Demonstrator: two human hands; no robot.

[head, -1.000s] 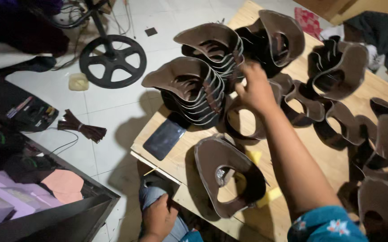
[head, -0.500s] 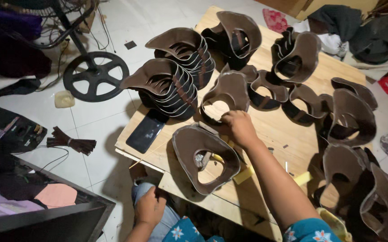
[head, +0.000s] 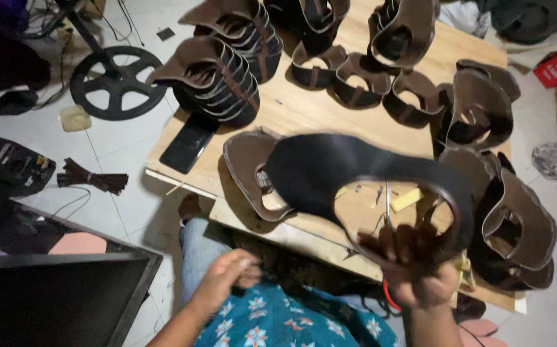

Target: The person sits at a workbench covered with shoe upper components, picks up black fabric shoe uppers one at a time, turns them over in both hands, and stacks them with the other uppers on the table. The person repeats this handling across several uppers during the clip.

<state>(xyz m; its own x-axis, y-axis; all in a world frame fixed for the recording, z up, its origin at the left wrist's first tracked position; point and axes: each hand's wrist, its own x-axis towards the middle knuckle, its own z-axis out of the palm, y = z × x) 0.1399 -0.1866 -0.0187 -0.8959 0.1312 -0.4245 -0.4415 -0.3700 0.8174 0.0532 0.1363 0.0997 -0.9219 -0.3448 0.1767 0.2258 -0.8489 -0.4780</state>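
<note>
Right hand: the right hand is raised toward the camera, fingers curled and closed on the lower rim of a large dark brown curved leather cut-out piece.
Held piece: lifted clear above the pale wooden worktable; the grip on its edge leaves the broad face and the oval opening turned to the viewer, apparently for inspection.
Left hand: the left hand rests low by the lap, empty, fingers loosely bent, touching only the blue floral garment.
Stock: nested stacks of matching brown leather pieces stand on edge at the table's far side, likely to save space; single pieces lie flat around them.
Other items: a black flat phone-like slab at the table edge; a black spoked wheel base on the floor.
Hidden: the held piece is motion-blurred and covers the table centre; the thumb position is unclear.
</note>
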